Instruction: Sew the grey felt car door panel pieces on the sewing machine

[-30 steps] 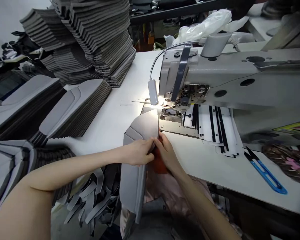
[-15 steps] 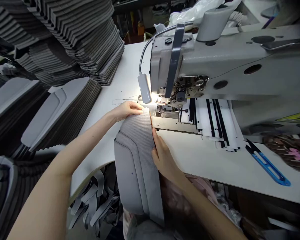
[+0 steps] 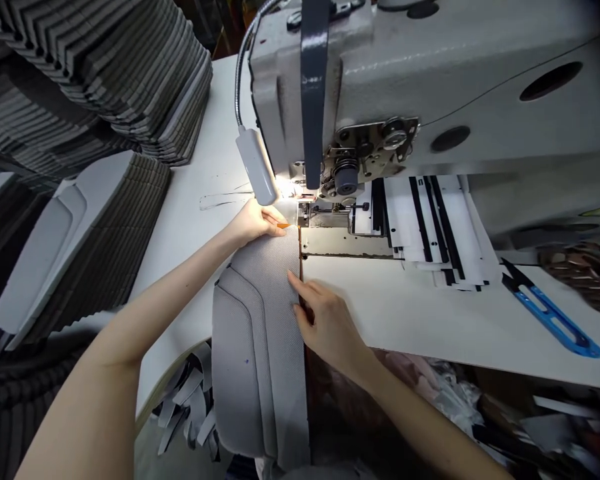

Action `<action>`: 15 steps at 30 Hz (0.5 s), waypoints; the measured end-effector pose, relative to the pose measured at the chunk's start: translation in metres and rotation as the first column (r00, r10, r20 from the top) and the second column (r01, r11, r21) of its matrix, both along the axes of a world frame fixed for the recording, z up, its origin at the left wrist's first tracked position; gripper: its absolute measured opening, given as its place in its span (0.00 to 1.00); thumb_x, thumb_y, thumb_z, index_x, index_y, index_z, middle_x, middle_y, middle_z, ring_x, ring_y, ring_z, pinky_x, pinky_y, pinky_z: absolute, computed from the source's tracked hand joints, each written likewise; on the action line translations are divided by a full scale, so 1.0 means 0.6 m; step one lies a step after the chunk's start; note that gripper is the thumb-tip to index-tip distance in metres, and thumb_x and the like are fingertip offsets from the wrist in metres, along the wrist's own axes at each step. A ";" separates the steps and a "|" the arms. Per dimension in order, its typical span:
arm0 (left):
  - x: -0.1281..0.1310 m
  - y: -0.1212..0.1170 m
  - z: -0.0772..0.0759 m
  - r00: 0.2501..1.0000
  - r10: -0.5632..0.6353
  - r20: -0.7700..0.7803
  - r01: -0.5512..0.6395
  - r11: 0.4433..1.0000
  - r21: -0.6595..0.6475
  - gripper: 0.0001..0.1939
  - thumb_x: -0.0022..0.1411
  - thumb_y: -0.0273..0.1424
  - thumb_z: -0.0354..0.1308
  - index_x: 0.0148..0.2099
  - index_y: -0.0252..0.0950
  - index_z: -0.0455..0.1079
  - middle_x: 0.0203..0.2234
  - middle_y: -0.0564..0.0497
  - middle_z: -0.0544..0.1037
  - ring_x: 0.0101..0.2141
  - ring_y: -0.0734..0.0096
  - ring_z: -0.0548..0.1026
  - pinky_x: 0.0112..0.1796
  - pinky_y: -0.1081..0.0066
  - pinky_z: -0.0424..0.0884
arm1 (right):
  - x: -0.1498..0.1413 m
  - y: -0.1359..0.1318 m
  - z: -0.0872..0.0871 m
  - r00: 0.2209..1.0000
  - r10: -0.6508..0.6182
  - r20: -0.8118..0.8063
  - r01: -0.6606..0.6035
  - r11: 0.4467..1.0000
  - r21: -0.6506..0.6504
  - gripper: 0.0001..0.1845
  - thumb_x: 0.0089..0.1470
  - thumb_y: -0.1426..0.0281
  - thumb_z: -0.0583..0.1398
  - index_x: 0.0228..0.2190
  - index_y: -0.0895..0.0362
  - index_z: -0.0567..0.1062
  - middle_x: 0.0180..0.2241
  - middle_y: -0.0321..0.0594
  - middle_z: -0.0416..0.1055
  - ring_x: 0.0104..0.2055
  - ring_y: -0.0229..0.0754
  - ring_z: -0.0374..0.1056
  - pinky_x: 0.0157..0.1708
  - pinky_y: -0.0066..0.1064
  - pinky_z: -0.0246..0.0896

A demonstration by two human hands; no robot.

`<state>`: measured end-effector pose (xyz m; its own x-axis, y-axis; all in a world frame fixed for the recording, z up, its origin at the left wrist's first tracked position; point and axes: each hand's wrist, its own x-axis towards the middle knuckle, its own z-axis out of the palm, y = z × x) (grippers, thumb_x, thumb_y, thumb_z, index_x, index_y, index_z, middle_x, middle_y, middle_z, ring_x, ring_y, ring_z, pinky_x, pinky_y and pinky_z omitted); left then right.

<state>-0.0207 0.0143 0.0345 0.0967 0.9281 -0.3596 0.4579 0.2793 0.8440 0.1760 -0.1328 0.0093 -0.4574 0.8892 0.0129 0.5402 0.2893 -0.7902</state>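
A grey padded fabric panel (image 3: 275, 313) with curved stitched seams lies over the table's front edge, its lower end hanging down. My left hand (image 3: 256, 223) pinches the panel's top corner beside the needle area, and a bit of orange shows at its fingertips. On the panel's right edge rests my right hand (image 3: 327, 325), index finger and thumb apart on the fabric; its other fingers are partly hidden. Just beyond the panel's top end stands the sewing machine (image 3: 405, 87), with its presser foot (image 3: 304, 212) close to the corner. A small lamp (image 3: 257, 167) lights that spot.
Tall stacks of grey panels (image 3: 145, 73) stand at the left, with more panels (image 3: 80, 247) nearer. Blue thread snips (image 3: 555, 317) and black-and-white strips (image 3: 430, 227) lie on the right of the table (image 3: 380, 300). Grey fabric scraps (image 3: 190, 400) hang below the table edge.
My view has moved closer to the machine. My right hand has shifted from the panel's edge onto its top surface, index finger reaching out. The left hand still pinches the corner.
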 end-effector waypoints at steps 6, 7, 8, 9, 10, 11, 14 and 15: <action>0.008 0.006 0.003 0.998 -0.005 0.070 0.010 0.996 -0.085 0.15 0.31 0.25 0.74 0.26 0.29 0.75 0.22 0.49 0.78 0.26 0.72 0.73 0.30 0.72 0.72 | 0.006 0.004 -0.002 0.999 0.016 -0.046 -0.017 0.999 -0.032 0.32 0.55 0.80 0.53 0.62 0.62 0.68 0.28 0.37 0.65 0.28 0.39 0.60 0.28 0.30 0.57; 0.009 0.006 0.004 0.998 -0.007 0.070 0.014 0.995 -0.096 0.15 0.31 0.25 0.74 0.26 0.29 0.75 0.22 0.50 0.77 0.25 0.73 0.73 0.29 0.72 0.72 | 0.007 0.004 -0.002 0.999 0.018 -0.049 -0.019 0.999 -0.029 0.32 0.55 0.80 0.53 0.62 0.63 0.68 0.28 0.37 0.65 0.27 0.38 0.59 0.28 0.30 0.57; 0.009 0.007 0.004 0.998 -0.006 0.065 0.013 0.995 -0.100 0.15 0.31 0.24 0.74 0.26 0.29 0.75 0.22 0.50 0.77 0.25 0.74 0.72 0.29 0.73 0.71 | 0.007 0.005 -0.002 0.999 0.019 -0.051 -0.020 0.999 -0.026 0.32 0.55 0.79 0.53 0.61 0.63 0.68 0.28 0.37 0.65 0.27 0.38 0.59 0.28 0.30 0.57; 0.009 0.007 0.004 0.998 -0.001 0.055 0.006 0.995 -0.097 0.15 0.31 0.24 0.73 0.26 0.29 0.75 0.21 0.51 0.76 0.25 0.74 0.71 0.28 0.74 0.71 | 0.007 0.005 -0.003 0.998 0.020 -0.053 -0.021 0.999 -0.024 0.32 0.55 0.79 0.53 0.61 0.63 0.68 0.28 0.37 0.65 0.27 0.38 0.59 0.28 0.30 0.57; 0.009 0.007 0.004 0.999 0.007 0.044 -0.003 0.996 -0.089 0.15 0.31 0.24 0.73 0.26 0.29 0.75 0.20 0.51 0.75 0.24 0.75 0.71 0.28 0.74 0.70 | 0.007 0.005 -0.003 0.998 0.020 -0.054 -0.021 0.999 -0.023 0.32 0.55 0.79 0.53 0.61 0.63 0.68 0.28 0.37 0.65 0.27 0.38 0.59 0.27 0.30 0.57; 0.009 0.007 0.004 0.999 0.013 0.034 -0.010 0.997 -0.079 0.15 0.32 0.24 0.73 0.27 0.30 0.75 0.20 0.52 0.74 0.24 0.76 0.70 0.27 0.75 0.69 | 0.008 0.005 -0.003 0.998 0.020 -0.052 -0.022 0.999 -0.024 0.32 0.55 0.79 0.53 0.61 0.63 0.68 0.28 0.37 0.65 0.27 0.38 0.59 0.27 0.30 0.56; 0.009 0.009 -0.001 1.000 0.005 0.008 -0.004 0.998 -0.056 0.14 0.34 0.25 0.73 0.28 0.30 0.75 0.20 0.54 0.73 0.24 0.76 0.69 0.27 0.75 0.68 | 0.007 0.007 -0.002 0.999 0.020 -0.044 -0.022 0.999 -0.030 0.32 0.56 0.79 0.53 0.62 0.62 0.67 0.28 0.37 0.65 0.27 0.38 0.59 0.27 0.29 0.56; 0.009 0.011 -0.004 1.000 -0.001 0.002 0.001 0.998 -0.055 0.14 0.34 0.25 0.73 0.28 0.30 0.75 0.20 0.54 0.73 0.24 0.76 0.69 0.28 0.74 0.69 | 0.007 0.009 -0.001 0.999 0.019 -0.038 -0.021 0.999 -0.033 0.32 0.56 0.79 0.53 0.62 0.62 0.67 0.28 0.37 0.65 0.26 0.38 0.59 0.26 0.29 0.55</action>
<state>-0.0153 0.0209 0.0320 0.0980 0.9068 -0.4099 0.4567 0.3250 0.8281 0.1801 -0.1275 0.0088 -0.4749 0.8800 0.0010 0.5039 0.2729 -0.8195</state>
